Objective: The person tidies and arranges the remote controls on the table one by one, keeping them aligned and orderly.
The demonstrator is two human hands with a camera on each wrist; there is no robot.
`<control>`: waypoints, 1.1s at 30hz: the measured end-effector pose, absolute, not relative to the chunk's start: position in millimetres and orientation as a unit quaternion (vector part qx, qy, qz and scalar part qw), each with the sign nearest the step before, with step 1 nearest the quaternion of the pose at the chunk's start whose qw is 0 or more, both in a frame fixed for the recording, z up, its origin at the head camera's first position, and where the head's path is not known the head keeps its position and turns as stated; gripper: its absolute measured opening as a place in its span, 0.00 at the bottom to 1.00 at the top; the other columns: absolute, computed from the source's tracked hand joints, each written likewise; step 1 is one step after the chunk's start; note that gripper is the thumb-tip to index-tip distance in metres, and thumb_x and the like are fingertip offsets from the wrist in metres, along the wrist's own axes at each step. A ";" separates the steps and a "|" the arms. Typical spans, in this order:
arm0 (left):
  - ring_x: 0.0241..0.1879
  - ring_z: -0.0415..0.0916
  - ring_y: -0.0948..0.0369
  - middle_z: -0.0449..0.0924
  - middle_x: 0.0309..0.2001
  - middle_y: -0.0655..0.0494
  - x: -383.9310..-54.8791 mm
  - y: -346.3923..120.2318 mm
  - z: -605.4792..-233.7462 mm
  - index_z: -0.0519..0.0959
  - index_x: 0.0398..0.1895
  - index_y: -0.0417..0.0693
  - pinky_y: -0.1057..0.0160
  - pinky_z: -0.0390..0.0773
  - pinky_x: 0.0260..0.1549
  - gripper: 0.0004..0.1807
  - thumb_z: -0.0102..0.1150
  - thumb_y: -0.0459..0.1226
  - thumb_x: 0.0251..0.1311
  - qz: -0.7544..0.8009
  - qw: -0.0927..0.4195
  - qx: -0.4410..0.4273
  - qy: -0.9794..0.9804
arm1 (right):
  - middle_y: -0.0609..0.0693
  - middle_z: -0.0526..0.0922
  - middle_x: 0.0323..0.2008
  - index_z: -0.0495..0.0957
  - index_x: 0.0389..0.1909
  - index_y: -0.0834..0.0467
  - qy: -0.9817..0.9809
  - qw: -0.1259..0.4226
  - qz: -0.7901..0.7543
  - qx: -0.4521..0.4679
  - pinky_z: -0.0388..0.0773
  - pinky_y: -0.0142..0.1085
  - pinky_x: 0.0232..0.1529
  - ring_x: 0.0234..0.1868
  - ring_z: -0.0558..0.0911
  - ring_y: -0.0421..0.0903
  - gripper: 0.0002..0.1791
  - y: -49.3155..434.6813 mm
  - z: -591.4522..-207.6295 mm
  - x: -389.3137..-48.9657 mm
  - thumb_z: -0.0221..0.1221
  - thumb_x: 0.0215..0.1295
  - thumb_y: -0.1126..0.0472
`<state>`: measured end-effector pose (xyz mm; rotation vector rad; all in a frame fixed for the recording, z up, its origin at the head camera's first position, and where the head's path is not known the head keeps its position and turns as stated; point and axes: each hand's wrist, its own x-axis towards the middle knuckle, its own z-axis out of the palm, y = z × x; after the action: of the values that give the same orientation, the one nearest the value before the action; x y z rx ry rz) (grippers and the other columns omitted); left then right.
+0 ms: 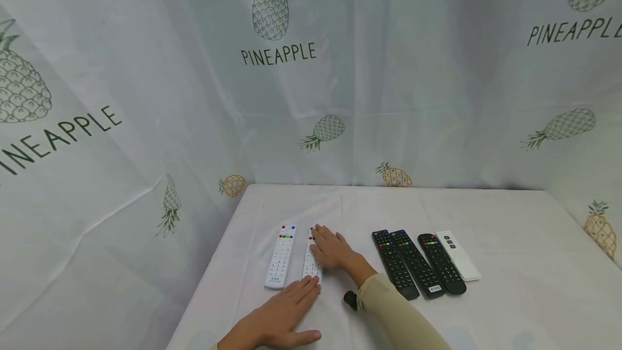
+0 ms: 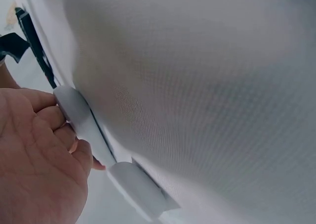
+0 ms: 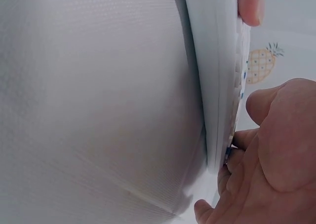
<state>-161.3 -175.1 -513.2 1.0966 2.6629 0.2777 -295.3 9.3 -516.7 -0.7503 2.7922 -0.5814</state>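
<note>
Fingers of the right grip (image 1: 335,251) are lying straight, unclenched, over the far part of a white remote (image 1: 311,264), while the left grip (image 1: 284,312) is touching its near end with extended fingers; neither is pinching it. Beneath both, it is resting flat on the desk (image 1: 525,242), looking light, stiff, smooth and probably a little slippery, its long side edges seeming to be offering the surest hold. Left of the right grip, another white remote (image 1: 281,256) is lying; off to the right, three black remotes (image 1: 419,264) and a slim white remote (image 1: 459,257) are lying side by side.
</note>
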 end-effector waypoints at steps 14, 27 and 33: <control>0.79 0.42 0.54 0.44 0.80 0.53 -161.2 -175.1 -510.0 0.49 0.79 0.47 0.46 0.53 0.74 0.48 0.31 0.70 0.67 0.072 0.108 0.374 0.918 | 0.54 0.55 0.78 0.57 0.76 0.57 0.941 0.103 -0.200 -0.251 0.53 0.59 0.73 0.78 0.54 0.53 0.36 6.0 -515.5 -297.6 0.44 0.75 0.42; 0.79 0.42 0.56 0.44 0.80 0.55 -161.8 -178.7 -516.9 0.49 0.79 0.49 0.46 0.53 0.73 0.47 0.31 0.69 0.68 0.070 0.094 0.371 0.921 | 0.55 0.55 0.78 0.56 0.76 0.58 0.939 0.109 -0.203 -0.253 0.54 0.60 0.73 0.78 0.54 0.54 0.38 3.4 -513.3 -296.3 0.46 0.73 0.40; 0.79 0.42 0.56 0.45 0.80 0.55 -162.2 -178.5 -516.9 0.49 0.80 0.49 0.42 0.52 0.73 0.47 0.32 0.69 0.68 0.074 0.093 0.369 0.922 | 0.53 0.52 0.79 0.53 0.77 0.57 0.941 0.117 -0.196 -0.250 0.52 0.59 0.74 0.79 0.52 0.53 0.46 2.4 -516.0 -297.2 0.48 0.68 0.32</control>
<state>-162.2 -178.5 -516.9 1.0962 2.7358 0.2188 -297.2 2.4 -516.0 -0.7323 2.7535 -0.5744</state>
